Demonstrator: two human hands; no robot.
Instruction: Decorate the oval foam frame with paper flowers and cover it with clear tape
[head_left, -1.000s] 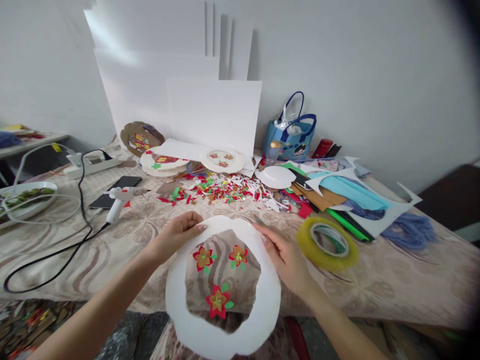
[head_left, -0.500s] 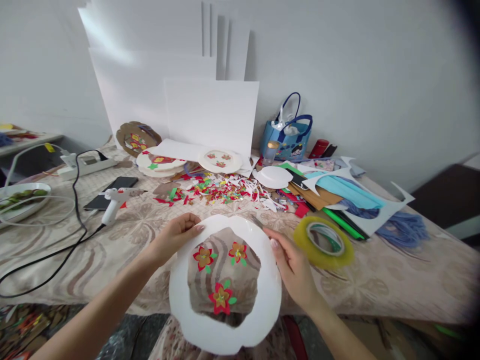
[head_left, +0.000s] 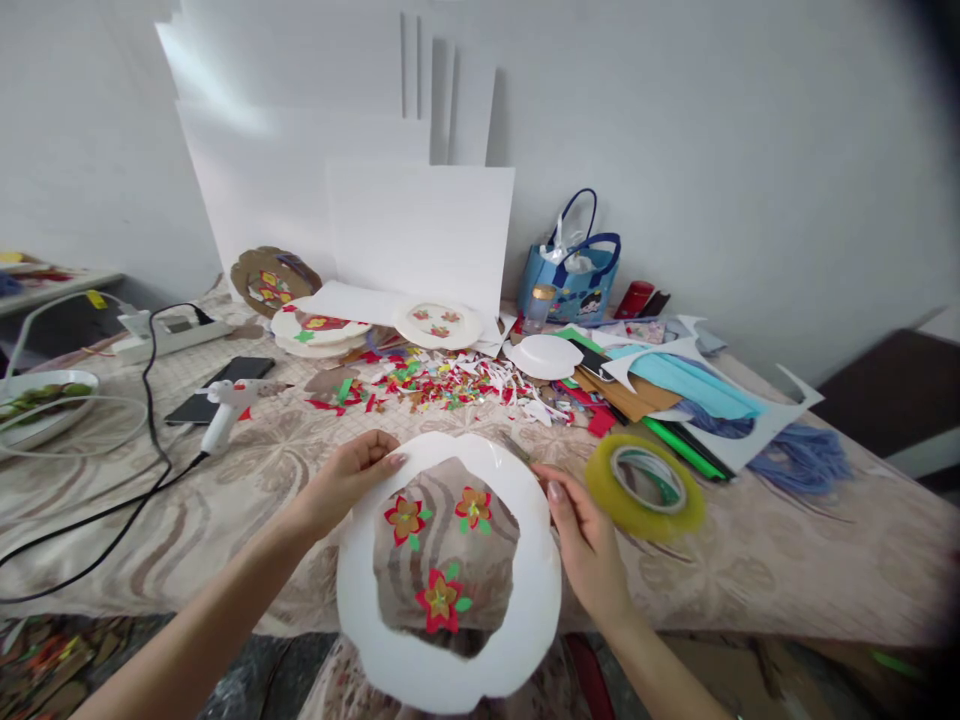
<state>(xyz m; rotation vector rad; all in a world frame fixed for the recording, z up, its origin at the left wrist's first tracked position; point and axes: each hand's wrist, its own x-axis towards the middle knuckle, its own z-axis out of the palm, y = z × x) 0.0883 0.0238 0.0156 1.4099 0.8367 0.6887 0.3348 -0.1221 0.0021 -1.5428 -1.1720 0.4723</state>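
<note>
A white scalloped paper frame [head_left: 525, 630] is tilted towards me over the table's front edge. Clear film seems to fill its opening, since the tablecloth shows through. On it are three red paper flowers [head_left: 441, 600] with brown-gold centres and green leaves. My left hand [head_left: 356, 475] pinches the frame's upper left rim, its fingers curled. At the upper right rim my right hand [head_left: 589, 540] is closed, thumb against the edge. A thin grey metal tip [head_left: 514, 447] sticks out beside its fingers; I cannot tell what tool it belongs to. Right of that hand lies a yellow tape roll [head_left: 600, 490].
A white glue gun [head_left: 221, 420] with a black cord and a phone [head_left: 196, 408] lie left. Paper scraps [head_left: 457, 380] cover the middle. Finished-looking flower discs [head_left: 442, 325] lie behind, before white boards [head_left: 420, 220]. A blue bag [head_left: 570, 275] and coloured sheets [head_left: 690, 380] are right.
My right hand has shifted slightly, its thumb a little lower and further right at the rim. The frame and my left hand stay almost still; the whole view has shifted slightly.
</note>
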